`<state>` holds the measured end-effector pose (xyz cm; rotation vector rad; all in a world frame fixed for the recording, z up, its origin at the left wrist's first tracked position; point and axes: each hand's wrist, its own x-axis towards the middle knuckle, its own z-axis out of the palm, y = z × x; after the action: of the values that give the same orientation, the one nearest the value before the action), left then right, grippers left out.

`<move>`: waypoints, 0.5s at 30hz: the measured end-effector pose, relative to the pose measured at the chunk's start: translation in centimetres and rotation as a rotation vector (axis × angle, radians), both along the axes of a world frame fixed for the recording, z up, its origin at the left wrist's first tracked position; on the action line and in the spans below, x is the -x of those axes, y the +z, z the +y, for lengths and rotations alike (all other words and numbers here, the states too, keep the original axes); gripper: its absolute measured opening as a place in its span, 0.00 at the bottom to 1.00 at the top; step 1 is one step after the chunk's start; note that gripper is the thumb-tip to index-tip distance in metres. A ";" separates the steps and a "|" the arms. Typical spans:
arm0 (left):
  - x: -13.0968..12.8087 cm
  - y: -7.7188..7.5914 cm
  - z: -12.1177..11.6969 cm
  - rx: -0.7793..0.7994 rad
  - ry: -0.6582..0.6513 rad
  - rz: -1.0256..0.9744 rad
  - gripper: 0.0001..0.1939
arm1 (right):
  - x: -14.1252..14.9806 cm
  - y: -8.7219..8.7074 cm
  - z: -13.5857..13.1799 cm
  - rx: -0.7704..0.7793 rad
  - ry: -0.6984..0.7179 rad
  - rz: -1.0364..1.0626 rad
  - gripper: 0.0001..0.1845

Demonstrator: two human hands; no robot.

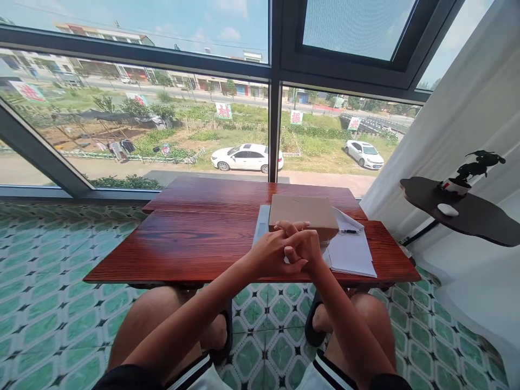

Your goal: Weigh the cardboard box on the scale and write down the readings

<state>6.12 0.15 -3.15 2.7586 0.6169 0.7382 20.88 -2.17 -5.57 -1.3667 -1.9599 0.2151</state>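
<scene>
Bare left hand (270, 252) and bare right hand (306, 250) clasp, fingers interlaced, near a brown rectangular cardboard box (303, 214).

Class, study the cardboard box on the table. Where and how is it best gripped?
Probably by its left and right sides, with the hands unclasped and coming from the near side of the table: the box lies flat, and its flat top shows no handle.
</scene>
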 end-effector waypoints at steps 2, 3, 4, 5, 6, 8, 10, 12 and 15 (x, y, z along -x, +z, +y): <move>0.2 0.1 -0.3 0.015 0.030 -0.029 0.35 | 0.1 0.4 -0.3 -0.037 0.017 -0.034 0.40; 0.3 0.0 -0.4 0.023 0.047 -0.059 0.35 | 0.1 0.6 -0.5 -0.052 0.009 -0.044 0.39; 0.5 -0.1 -0.4 0.032 0.069 -0.101 0.34 | 0.0 0.8 -0.6 -0.050 -0.022 -0.027 0.38; 0.8 -0.3 -0.4 0.037 0.093 -0.155 0.33 | -0.1 1.1 -0.6 -0.040 -0.061 0.018 0.35; 1.1 -0.4 -0.2 0.033 0.121 -0.217 0.31 | -0.5 1.5 -0.6 -0.031 -0.111 0.083 0.32; 1.8 -0.7 0.1 0.013 0.182 -0.327 0.26 | -1.7 2.2 -0.4 -0.045 -0.216 0.233 0.27; 2.4 -0.7 0.6 0.010 0.263 -0.403 0.23 | -3.7 2.8 0.0 -0.169 -0.342 0.238 0.25; 2.8 -0.5 1.2 0.046 0.328 -0.458 0.23 | -6.0 3.1 0.6 -0.280 -0.456 0.177 0.26; 3.1 -0.7 2.6 0.108 0.413 -0.519 0.24 | -9.1 2.7 1.5 -0.376 -0.531 0.140 0.28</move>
<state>3.02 2.70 -3.88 2.2151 1.0696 1.3952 30.02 -0.63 -2.88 -1.5080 -1.3737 -0.2876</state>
